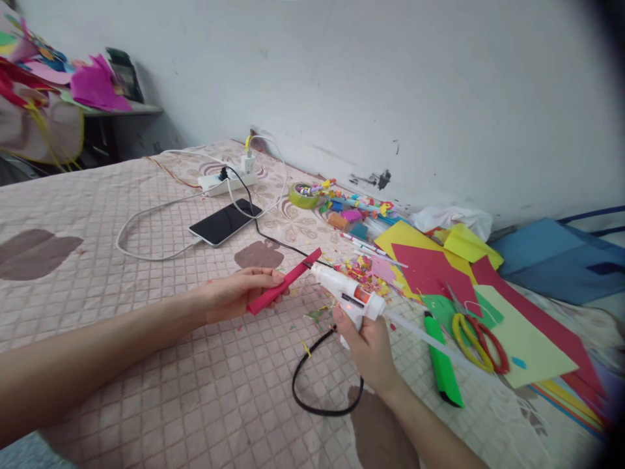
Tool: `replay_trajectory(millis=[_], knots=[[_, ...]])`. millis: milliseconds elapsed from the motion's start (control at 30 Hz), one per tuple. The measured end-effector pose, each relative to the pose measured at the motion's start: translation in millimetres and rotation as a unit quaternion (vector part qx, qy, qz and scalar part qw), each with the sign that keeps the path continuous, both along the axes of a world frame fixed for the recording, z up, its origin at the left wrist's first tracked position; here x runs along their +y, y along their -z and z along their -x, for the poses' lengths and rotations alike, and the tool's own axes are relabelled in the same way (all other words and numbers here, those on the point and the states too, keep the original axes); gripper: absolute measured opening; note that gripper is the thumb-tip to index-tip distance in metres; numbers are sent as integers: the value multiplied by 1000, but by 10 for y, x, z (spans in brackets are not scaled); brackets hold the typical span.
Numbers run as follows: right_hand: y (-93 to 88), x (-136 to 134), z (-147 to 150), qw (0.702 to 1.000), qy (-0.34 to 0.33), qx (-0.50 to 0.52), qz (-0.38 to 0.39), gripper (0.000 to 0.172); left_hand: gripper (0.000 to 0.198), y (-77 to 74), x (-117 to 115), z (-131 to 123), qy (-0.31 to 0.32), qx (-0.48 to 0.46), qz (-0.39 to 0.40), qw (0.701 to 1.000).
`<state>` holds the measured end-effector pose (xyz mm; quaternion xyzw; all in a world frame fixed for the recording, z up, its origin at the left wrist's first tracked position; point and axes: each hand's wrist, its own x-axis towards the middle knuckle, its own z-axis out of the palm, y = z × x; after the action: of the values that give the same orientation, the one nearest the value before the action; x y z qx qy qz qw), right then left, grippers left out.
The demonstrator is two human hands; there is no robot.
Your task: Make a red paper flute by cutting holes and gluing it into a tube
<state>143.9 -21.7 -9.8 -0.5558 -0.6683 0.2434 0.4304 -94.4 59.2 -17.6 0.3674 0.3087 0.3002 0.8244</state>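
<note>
Pinched in my left hand (249, 292) is a folded strip of red paper (283, 284), tilted up to the right. My right hand (371, 345) wraps round the handle of a white hot glue gun (339, 281), whose small light glows. The gun's nozzle points left and meets the upper part of the strip; whether it touches the paper I cannot tell. A long clear glue stick (430, 335) juts out of the gun's back. From its handle a black cord (328, 412) loops over the quilted cloth.
A phone (225, 223) on a white cable lies near a power strip (227, 182). Scissors (481, 344), coloured paper sheets (432, 270) and a green marker (443, 361) are at right. Green tape (303, 195) and paper scraps (364, 273) lie toward the wall.
</note>
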Motion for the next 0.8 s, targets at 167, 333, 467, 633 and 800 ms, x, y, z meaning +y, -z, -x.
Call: replay_trajectory(millis=[167,333,467,633,800], knots=[[19,-5,0,1000,-20,8,-2,24,24,2,4,-3,-1,2,1,1000],[26,-3,-18,1000,11,3,-13,29,26,-8,-4,-3,-1,3,0,1000],[24,-34,3,1000,-21,-10,-16,23,27,-19,-2,-3,-4,6,3,1000],[13,9,-16,1000,15,-6,-19,29,25,-14,-3,-1,-1,5,3,1000],[-4,100,-70,998,56,-17,-32,33,24,13,-1,4,3,5,2,1000]])
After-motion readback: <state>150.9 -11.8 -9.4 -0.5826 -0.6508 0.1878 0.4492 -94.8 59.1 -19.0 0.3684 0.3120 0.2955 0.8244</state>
